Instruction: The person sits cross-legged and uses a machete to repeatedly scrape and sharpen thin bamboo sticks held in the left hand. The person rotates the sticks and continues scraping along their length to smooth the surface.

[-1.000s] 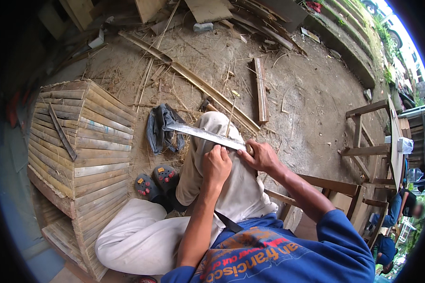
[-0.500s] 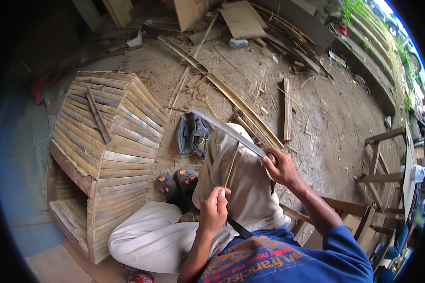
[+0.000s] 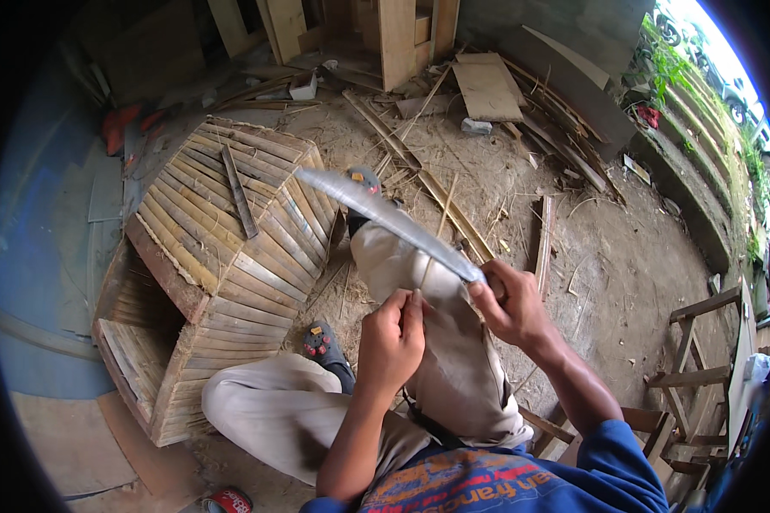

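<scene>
My right hand (image 3: 513, 308) is wrapped round the handle of a long machete (image 3: 385, 221), its grey blade pointing up and to the left over my raised knee. Between thumb and fingers, my left hand (image 3: 392, 333) pinches a thin bamboo strip (image 3: 444, 208). The strip runs up from the hand and crosses the blade near its middle; I cannot tell how firmly they touch. Beneath both hands is my leg in pale trousers (image 3: 458, 359). Most of the machete's handle is hidden by my fingers.
To the left stands a slatted bamboo structure (image 3: 274, 265) with an open front and a loose wooden stick (image 3: 238, 192) on top. Split bamboo (image 3: 441, 197) and a wooden piece (image 3: 542, 244) lie on the dirt floor. A wooden frame (image 3: 693, 368) is at the right, boards (image 3: 488, 85) behind.
The view has shifted. My left hand has come nearer the blade, and more of the strip now reaches beyond it. One shoe has moved forward, past the knee.
</scene>
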`<action>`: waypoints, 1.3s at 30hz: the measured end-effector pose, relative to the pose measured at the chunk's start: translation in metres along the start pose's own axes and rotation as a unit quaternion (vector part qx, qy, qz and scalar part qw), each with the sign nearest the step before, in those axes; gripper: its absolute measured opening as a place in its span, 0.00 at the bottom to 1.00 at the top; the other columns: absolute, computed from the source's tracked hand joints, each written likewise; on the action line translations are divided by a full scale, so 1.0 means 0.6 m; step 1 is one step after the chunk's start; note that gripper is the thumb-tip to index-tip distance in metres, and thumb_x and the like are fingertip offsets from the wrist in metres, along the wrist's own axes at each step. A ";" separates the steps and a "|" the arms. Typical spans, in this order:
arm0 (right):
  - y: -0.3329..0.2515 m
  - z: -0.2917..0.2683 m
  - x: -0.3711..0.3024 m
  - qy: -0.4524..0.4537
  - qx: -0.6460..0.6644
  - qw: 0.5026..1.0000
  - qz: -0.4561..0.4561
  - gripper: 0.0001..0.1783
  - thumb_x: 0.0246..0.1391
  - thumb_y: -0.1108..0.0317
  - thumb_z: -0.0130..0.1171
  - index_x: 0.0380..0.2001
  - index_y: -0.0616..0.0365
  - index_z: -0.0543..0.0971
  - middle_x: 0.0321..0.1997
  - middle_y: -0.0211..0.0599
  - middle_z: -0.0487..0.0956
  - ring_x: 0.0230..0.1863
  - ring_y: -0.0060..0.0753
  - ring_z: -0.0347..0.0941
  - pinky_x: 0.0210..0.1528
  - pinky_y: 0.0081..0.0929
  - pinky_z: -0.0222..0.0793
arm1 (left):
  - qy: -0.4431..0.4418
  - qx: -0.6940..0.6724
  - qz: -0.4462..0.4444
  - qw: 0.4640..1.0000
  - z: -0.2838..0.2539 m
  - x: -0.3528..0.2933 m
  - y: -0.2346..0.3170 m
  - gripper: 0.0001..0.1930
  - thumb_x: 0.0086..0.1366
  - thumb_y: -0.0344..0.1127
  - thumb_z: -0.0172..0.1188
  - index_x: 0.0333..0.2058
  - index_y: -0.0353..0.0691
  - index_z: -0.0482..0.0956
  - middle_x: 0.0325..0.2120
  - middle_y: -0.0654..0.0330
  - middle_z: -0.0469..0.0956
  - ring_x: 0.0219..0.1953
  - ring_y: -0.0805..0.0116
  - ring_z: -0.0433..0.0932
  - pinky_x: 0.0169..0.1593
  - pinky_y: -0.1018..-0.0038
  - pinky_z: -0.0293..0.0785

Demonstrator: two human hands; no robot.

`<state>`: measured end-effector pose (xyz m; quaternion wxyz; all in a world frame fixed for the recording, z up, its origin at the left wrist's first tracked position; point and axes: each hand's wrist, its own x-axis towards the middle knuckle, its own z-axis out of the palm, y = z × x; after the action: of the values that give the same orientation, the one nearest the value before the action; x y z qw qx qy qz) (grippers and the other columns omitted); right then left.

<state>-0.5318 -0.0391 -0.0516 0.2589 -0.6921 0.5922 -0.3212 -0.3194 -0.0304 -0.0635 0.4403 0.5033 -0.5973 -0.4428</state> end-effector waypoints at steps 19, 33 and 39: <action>0.071 0.092 -0.003 -0.180 -0.154 0.971 -0.018 0.27 0.58 0.42 0.63 0.33 0.59 0.75 0.20 0.44 0.77 0.22 0.55 0.77 0.26 0.46 0.72 | 0.014 0.143 -0.011 0.990 0.012 -0.060 -0.132 0.09 0.72 0.31 0.50 0.32 0.34 0.74 0.20 0.48 0.77 0.23 0.46 0.79 0.26 0.59 0.71; 0.075 0.082 -0.018 -0.153 -0.102 0.982 -0.046 0.26 0.58 0.44 0.64 0.28 0.59 0.74 0.18 0.44 0.75 0.21 0.56 0.76 0.26 0.46 0.71 | -0.019 0.190 0.010 0.981 0.010 -0.046 -0.113 0.09 0.72 0.30 0.49 0.31 0.35 0.73 0.22 0.46 0.79 0.26 0.43 0.81 0.27 0.57 0.74; 0.089 0.069 -0.016 -0.139 -0.131 0.981 -0.035 0.29 0.58 0.40 0.61 0.29 0.59 0.74 0.16 0.46 0.75 0.20 0.58 0.76 0.25 0.49 0.71 | -0.032 0.166 0.023 0.985 0.013 -0.069 -0.121 0.07 0.72 0.30 0.52 0.33 0.35 0.74 0.21 0.48 0.79 0.25 0.44 0.81 0.26 0.57 0.74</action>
<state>-0.5364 -0.0390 -0.1196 0.2340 -0.7782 0.5630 -0.1505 -0.3070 0.0042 -0.1392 0.3412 0.5413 -0.6878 -0.3429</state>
